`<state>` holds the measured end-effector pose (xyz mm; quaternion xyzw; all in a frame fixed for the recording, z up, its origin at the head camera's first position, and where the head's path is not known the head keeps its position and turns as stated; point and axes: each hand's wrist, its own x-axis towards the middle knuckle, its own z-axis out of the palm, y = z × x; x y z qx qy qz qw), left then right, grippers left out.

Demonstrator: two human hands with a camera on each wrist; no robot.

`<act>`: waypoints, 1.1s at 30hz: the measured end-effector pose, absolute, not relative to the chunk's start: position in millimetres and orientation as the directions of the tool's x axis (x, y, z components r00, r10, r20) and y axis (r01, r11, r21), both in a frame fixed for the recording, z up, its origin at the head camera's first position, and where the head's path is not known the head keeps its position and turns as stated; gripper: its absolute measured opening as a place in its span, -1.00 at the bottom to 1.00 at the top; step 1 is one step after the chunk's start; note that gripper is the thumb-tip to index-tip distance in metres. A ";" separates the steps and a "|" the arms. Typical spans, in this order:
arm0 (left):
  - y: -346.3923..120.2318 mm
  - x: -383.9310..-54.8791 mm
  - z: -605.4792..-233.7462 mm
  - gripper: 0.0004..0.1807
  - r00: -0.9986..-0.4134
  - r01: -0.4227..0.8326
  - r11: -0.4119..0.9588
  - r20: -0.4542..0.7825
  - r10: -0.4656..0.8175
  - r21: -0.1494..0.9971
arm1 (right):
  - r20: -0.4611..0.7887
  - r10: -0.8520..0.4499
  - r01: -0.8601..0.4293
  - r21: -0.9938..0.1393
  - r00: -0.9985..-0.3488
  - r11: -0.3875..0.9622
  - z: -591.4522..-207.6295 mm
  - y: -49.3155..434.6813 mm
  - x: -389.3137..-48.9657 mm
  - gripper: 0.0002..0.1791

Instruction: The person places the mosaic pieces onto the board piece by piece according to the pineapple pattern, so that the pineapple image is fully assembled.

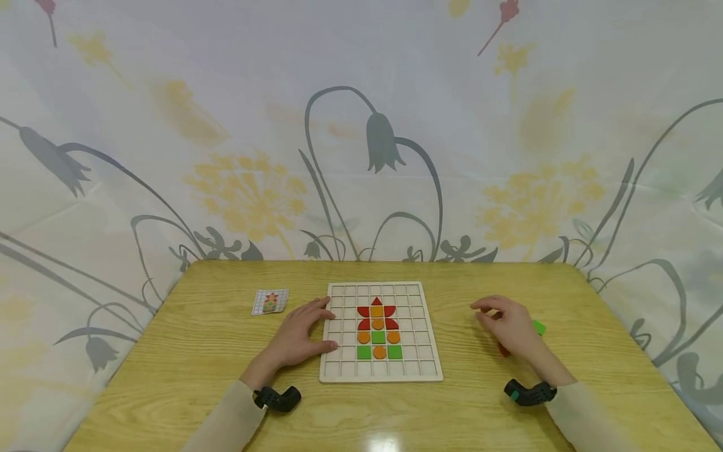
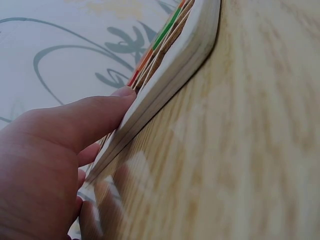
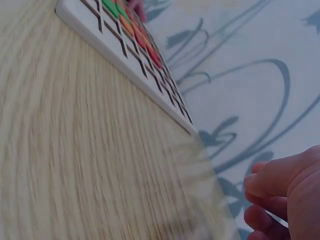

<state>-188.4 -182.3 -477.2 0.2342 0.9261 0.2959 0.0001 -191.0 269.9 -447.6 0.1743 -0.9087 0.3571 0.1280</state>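
Note:
A white square grid board (image 1: 426, 370) lies on the table, with red, orange and green tiles in its middle columns. My left hand (image 1: 296, 336) rests at the board's left edge, fingers spread and thumb touching the rim; in the left wrist view the thumb (image 2: 100, 112) lies against the board's side. To the right of the board is my right hand (image 1: 508, 323), its fingers loosely bent with nothing seen between them. Partly hidden beneath and behind it are a green tile (image 1: 539, 327) and a red piece (image 1: 503, 351).
A small printed card (image 1: 269, 302) showing a coloured grid pattern lies left of the board. The wooden table (image 1: 237, 276) meets a flower-patterned cloth (image 1: 350, 207) at its back edge. Both wrists carry black bands.

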 end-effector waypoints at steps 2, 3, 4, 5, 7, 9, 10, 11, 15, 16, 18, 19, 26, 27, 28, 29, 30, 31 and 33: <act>-182.0 -189.1 -478.1 -0.39 -0.889 0.439 0.715 0.147 0.435 0.544 | 0.353 -0.193 -0.380 -0.601 -0.915 0.703 -447.5 289.5 -189.6 -0.83; -181.9 -189.5 -478.4 -0.39 -0.888 0.441 0.715 0.150 0.435 0.543 | 0.341 -0.177 -0.361 -0.614 -0.923 0.702 -447.8 298.8 -188.5 -0.82; -181.9 -189.8 -478.7 -0.39 -0.886 0.446 0.713 0.157 0.435 0.542 | 0.337 -0.158 -0.344 -0.613 -0.928 0.712 -448.4 307.4 -187.8 -0.82; -181.8 -190.1 -478.9 -0.39 -0.885 0.449 0.712 0.161 0.436 0.540 | 0.327 -0.141 -0.324 -0.616 -0.934 0.718 -449.1 315.5 -186.6 -0.81; -181.9 -190.7 -479.2 -0.39 -0.885 0.451 0.712 0.164 0.437 0.538 | 0.300 -0.114 -0.285 -0.622 -0.947 0.729 -450.5 329.8 -184.3 -0.79; -181.9 -191.0 -478.9 -0.39 -0.884 0.452 0.710 0.165 0.437 0.540 | 0.273 -0.097 -0.253 -0.627 -0.957 0.737 -452.0 340.6 -182.4 -0.78; -181.9 -190.9 -478.6 -0.39 -0.884 0.452 0.708 0.168 0.436 0.542 | 0.268 -0.091 -0.244 -0.617 -0.959 0.749 -452.5 344.8 -181.6 -0.78; -181.9 -190.8 -478.2 -0.39 -0.885 0.449 0.709 0.164 0.435 0.544 | 0.256 -0.088 -0.232 -0.616 -0.963 0.753 -453.3 348.5 -180.6 -0.77; -181.4 -190.2 -476.5 -0.39 -0.888 0.441 0.711 0.153 0.433 0.547 | 0.231 -0.074 -0.206 -0.620 -0.970 0.757 -455.2 360.8 -177.4 -0.75; -181.2 -190.0 -476.2 -0.39 -0.888 0.441 0.712 0.151 0.434 0.547 | 0.235 -0.068 -0.203 -0.618 -0.970 0.759 -455.6 363.7 -176.8 -0.75; -181.0 -189.5 -475.7 -0.39 -0.888 0.439 0.711 0.147 0.435 0.549 | 0.241 -0.055 -0.196 -0.613 -0.969 0.765 -456.4 370.4 -175.7 -0.75; -181.0 -189.2 -475.6 -0.39 -0.888 0.439 0.710 0.146 0.436 0.550 | 0.237 -0.052 -0.191 -0.611 -0.970 0.769 -456.9 373.8 -175.3 -0.75; -182.3 -187.7 -476.5 -0.39 -0.887 0.441 0.705 0.153 0.435 0.555 | 0.156 -0.088 -0.168 -0.633 -0.984 0.756 -460.3 393.6 -173.4 -0.71; -182.4 -187.6 -476.5 -0.39 -0.888 0.441 0.705 0.152 0.435 0.556 | 0.149 -0.096 -0.170 -0.645 -0.984 0.745 -460.9 395.7 -173.4 -0.70; -182.5 -187.7 -476.6 -0.39 -0.888 0.440 0.704 0.152 0.435 0.558 | 0.145 -0.108 -0.177 -0.662 -0.984 0.729 -461.4 397.5 -173.6 -0.69; -182.5 -187.8 -476.6 -0.39 -0.888 0.440 0.705 0.152 0.435 0.557 | 0.143 -0.118 -0.184 -0.677 -0.983 0.712 -461.9 399.0 -173.9 -0.69; -182.6 -188.2 -476.9 -0.39 -0.888 0.440 0.704 0.153 0.434 0.557 | 0.140 -0.126 -0.188 -0.693 -0.982 0.696 -462.4 400.2 -174.0 -0.68; -182.6 -188.3 -477.0 -0.39 -0.889 0.437 0.706 0.148 0.434 0.557 | 0.130 -0.132 -0.185 -0.705 -0.983 0.685 -462.6 400.8 -174.2 -0.68; -181.9 -188.2 -476.8 -0.39 -0.889 0.437 0.708 0.148 0.434 0.554 | 0.118 -0.143 -0.184 -0.726 -0.983 0.663 -463.2 401.7 -174.4 -0.66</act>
